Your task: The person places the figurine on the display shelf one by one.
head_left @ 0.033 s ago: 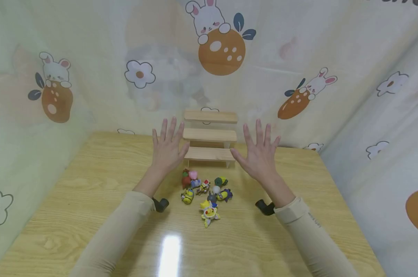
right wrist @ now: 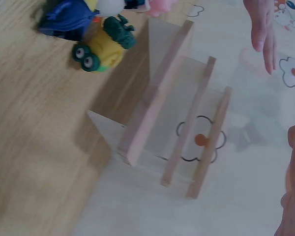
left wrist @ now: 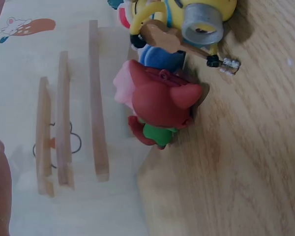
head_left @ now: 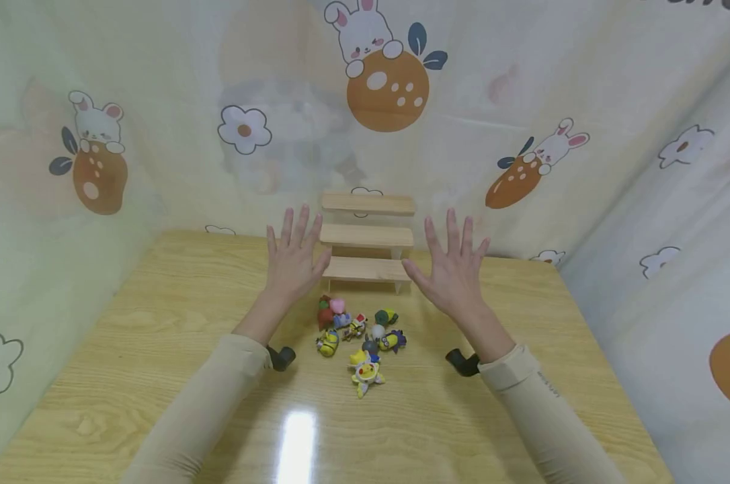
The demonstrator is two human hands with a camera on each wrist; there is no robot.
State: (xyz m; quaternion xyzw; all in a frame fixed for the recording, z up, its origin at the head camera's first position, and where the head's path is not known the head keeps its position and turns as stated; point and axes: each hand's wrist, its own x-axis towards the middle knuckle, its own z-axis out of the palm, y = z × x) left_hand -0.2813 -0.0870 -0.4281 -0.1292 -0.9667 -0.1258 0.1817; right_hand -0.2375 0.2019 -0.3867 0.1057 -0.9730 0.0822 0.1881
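Both hands are raised over the table with fingers spread straight, and neither holds anything. My left hand (head_left: 290,269) is left of a three-step wooden shelf (head_left: 367,236), its thumb overlapping the lowest step's edge in the head view. On the shelf's other side is my right hand (head_left: 454,279). Small toy figures lie clustered in front of the shelf. Among them are a yellow figure in white (head_left: 368,373), a minion figure (head_left: 327,343) and another minion in dark blue (head_left: 392,341). A red cat-eared figure (left wrist: 160,101) fills the left wrist view's middle; a goggle-eyed yellow-green figure (right wrist: 102,51) shows in the right.
The wood-grain table (head_left: 177,302) meets a curtain (head_left: 177,168) printed with rabbits and flowers along its back and sides. A black angled piece (head_left: 282,358) juts from the left wrist, and a similar black piece (head_left: 464,363) from the right.
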